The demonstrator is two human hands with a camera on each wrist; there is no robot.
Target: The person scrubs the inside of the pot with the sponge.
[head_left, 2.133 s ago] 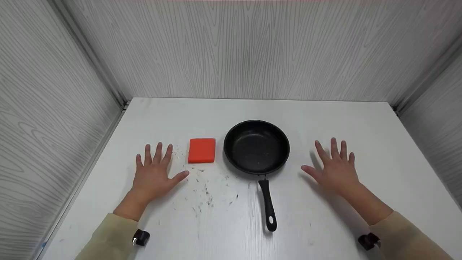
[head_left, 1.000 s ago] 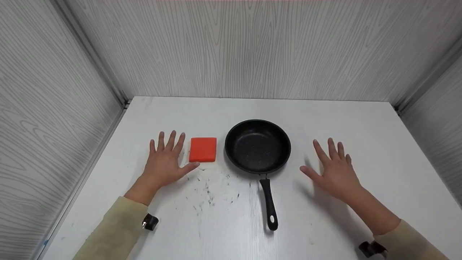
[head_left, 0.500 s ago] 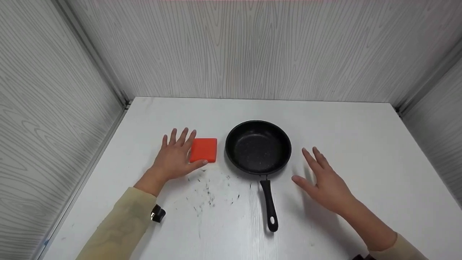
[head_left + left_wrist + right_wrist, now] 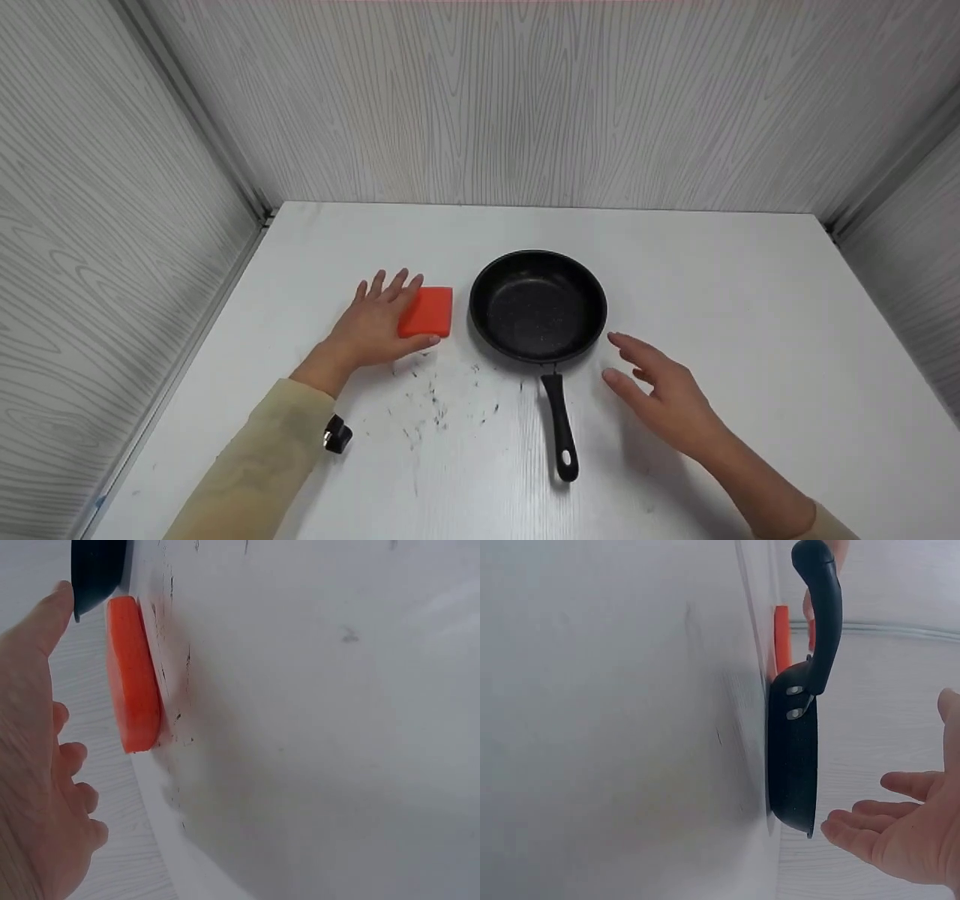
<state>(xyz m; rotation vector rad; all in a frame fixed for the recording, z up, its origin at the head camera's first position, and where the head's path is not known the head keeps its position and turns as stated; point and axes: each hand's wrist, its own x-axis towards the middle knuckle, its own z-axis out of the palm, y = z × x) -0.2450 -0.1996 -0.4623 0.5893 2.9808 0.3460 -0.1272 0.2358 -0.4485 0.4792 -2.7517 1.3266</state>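
Observation:
An orange-red square sponge [image 4: 431,313] lies on the white table, left of a black frying pan [image 4: 537,307]. My left hand [image 4: 371,328] is over the sponge's left side, fingers spread and thumb along its near edge; in the left wrist view a gap shows between the hand and the thick, round-edged sponge [image 4: 135,682]. My right hand [image 4: 671,397] hovers to the right of the pan's handle [image 4: 559,427], thumb apart from the bent fingers, holding nothing. The handle points toward me. In the right wrist view the fingertips are near the pan's rim [image 4: 811,825].
Dark crumbs and smudges [image 4: 435,409] are scattered on the white table [image 4: 480,495] between the sponge and the handle. Grey wood-grain panels rise behind [image 4: 480,105] and at both sides. A small black device [image 4: 337,435] is strapped at the left wrist.
My left hand has moved right and forward from the bare table to over the sponge. My right hand has come left toward the pan, its fingers drawing together and bending. Sponge and pan have stayed put.

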